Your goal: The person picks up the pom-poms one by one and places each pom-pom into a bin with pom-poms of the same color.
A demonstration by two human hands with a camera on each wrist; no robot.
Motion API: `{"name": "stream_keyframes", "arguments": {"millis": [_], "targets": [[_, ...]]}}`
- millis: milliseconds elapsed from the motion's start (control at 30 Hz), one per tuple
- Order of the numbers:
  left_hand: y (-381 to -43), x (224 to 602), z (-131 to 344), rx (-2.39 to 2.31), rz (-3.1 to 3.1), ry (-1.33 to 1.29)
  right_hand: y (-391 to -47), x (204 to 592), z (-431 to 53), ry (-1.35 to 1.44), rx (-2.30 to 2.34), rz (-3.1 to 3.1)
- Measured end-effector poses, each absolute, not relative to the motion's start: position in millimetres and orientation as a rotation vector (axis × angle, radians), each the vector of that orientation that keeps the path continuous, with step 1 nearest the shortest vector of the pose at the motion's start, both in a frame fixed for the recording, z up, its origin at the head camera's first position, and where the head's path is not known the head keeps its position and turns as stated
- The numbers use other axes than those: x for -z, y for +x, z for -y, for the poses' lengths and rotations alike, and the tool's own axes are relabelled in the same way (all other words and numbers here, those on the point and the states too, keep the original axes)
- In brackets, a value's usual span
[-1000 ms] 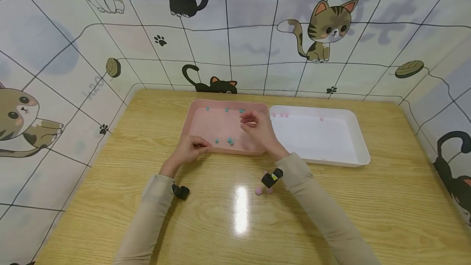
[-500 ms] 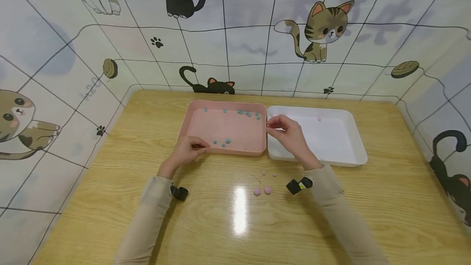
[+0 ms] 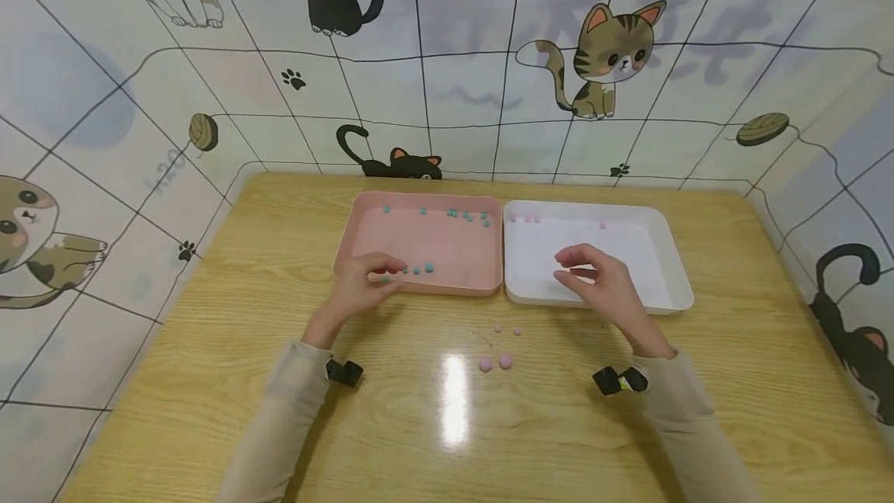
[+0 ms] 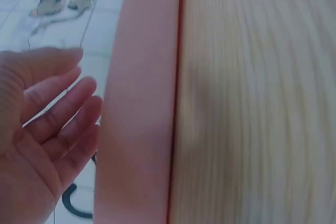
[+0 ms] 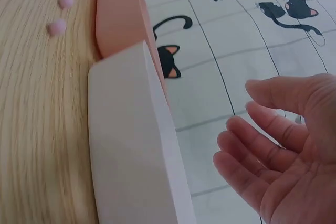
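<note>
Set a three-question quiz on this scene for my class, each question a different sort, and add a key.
1. Multiple choice: what colour are the small balls in the pink tray?
A) yellow
B) teal
C) red

2. True or false: the right hand is over the white tray.

3. Fill in the number: ___ pink balls lie on the bare table, nearer the person than both trays.

Key: 1. B; 2. True; 3. Four.
</note>
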State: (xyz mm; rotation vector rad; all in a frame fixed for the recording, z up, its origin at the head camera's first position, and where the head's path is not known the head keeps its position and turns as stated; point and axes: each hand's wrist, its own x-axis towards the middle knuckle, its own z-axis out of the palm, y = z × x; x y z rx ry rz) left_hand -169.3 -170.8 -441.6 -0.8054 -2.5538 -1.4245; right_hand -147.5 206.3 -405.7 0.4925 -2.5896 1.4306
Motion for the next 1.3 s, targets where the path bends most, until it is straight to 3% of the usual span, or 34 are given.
{"name": "stream_keyframes", "arguments": {"millis": [467,600,1300], "targets": [[-139,412,110,1.751,2.456,-0.932,-135,430,-263,0.671,-1.024,2.615],[-137,432,96,1.832,2.489,-0.977,-136,438,-269,0.720,-0.912,2.632],[-105,457,52,1.829,2.736,-1.210,-131,452,-277,0.664,-1.009,2.649]]}}
